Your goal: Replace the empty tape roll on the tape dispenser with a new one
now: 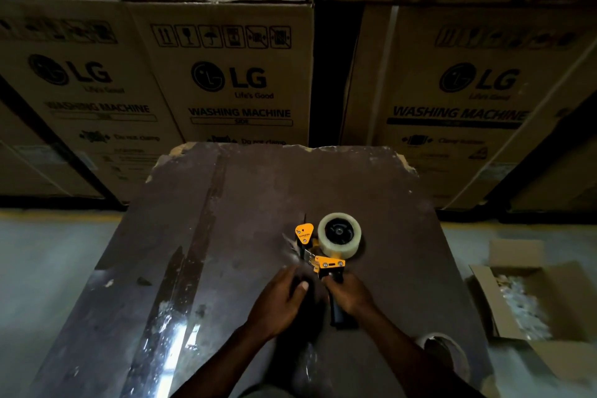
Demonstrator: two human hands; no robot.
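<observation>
Nearest: ring (447, 354) at the table's near right corner, partly behind the right forearm. Pale rim, dark centre; probably the spent core, though too dim to be sure.

Left hand (284, 297): on the table just left of the dispenser's handle, fingers curled, thumb forward. Whether it pinches a tape end cannot be told; motion blur and shadow hide the fingertips.

Right hand (347, 296): closed around the black handle of the dispenser (323, 255).

Dispenser: yellow and black, lying on its side on the table (226, 203), right of centre. A shiny strip (292, 247) shows beside the yellow flap, likely loose tape.

Roll (339, 233): full, clear tape, seated on the dispenser's hub at the far end of the tool.

Step, judged: the new roll is mounted; threading the free end through the roller and under the blade appears to be in hand. Next move calls for holding the handle steady while the other hand draws the tape flat through the slot, adhesive side correct, without letting it fold on itself.

Open carton (529, 304): on the floor, right of the table, flaps up. Holds pale, glinting material, not identifiable.

Farthest: stacked boxes (226, 74) behind the table, closed, printed LG washing machine; contents not visible.
</observation>
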